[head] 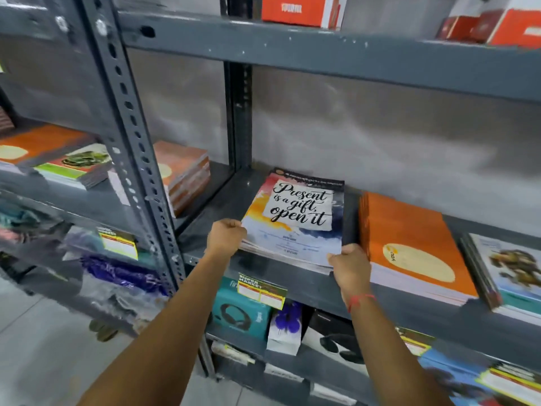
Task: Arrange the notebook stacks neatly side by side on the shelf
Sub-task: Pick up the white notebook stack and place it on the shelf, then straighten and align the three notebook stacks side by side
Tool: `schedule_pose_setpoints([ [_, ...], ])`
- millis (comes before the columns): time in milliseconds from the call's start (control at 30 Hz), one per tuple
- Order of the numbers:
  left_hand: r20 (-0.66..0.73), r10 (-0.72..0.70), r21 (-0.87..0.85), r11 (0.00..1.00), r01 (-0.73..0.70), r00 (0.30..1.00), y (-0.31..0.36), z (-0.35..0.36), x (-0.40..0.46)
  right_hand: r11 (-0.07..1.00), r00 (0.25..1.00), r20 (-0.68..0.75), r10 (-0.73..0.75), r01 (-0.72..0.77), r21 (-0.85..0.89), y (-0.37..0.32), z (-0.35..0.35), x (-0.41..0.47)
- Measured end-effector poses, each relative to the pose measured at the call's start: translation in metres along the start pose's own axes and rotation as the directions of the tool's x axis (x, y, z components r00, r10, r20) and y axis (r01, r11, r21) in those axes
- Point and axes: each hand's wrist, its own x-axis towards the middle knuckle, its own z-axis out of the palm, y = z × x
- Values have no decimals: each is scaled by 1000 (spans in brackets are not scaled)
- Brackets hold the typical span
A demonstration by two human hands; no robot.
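Observation:
A stack of notebooks with a watercolour cover reading "Present is a gift, open it" [295,218] lies on the grey metal shelf [389,306]. My left hand [225,237] grips its near left corner. My right hand [351,266] grips its near right corner. Just to its right, a small gap away, lies an orange-covered notebook stack [409,247]. Further right sits a third stack with a picture cover [509,273], partly cut off by the frame edge.
A perforated upright post [140,159] divides this bay from the left rack, which holds more notebook stacks [184,174]. The upper shelf carries orange boxes [301,10]. Below are boxed goods [243,312] and yellow price tags [262,290]. Bare shelf lies left of the held stack.

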Motion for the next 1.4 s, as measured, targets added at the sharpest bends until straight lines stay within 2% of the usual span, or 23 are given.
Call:
schedule_pose_setpoints([
  [100,20,-7,191,982,3,1000,-10,-6,7,997,998,9,-61,61,-49,12,5,-2],
  [133,31,13,144,989,-17,999,-11,-9,6,997,997,8,-76,77,-25,15,7,-3],
  [233,120,61,-212,977,-35,991,-22,-9,3,985,998,1,-65,64,161,10,8,-16],
  [367,189,121,-307,950,-58,975,-37,2,-1,962,982,147,-121,79,263,9,18,-29],
  [500,231,161,-335,939,-77,960,-44,-3,5,946,965,211,-156,85,313,12,15,-27],
  [600,312,197,-366,928,-73,929,-47,-10,5,930,947,254,-199,101,353,21,7,-25],
  [767,319,246,-408,907,-102,915,-55,-13,9,922,948,219,-231,141,360,31,5,-24],
  [1067,235,242,-434,893,-121,941,-58,-8,10,911,967,131,-217,153,384,36,10,-21],
  [1267,308,284,-362,918,-164,908,-55,-16,19,920,965,153,-212,144,364,37,6,-19],
  [1400,310,258,-357,924,-140,915,-54,-19,23,919,973,134,-190,128,372,39,7,-16],
])
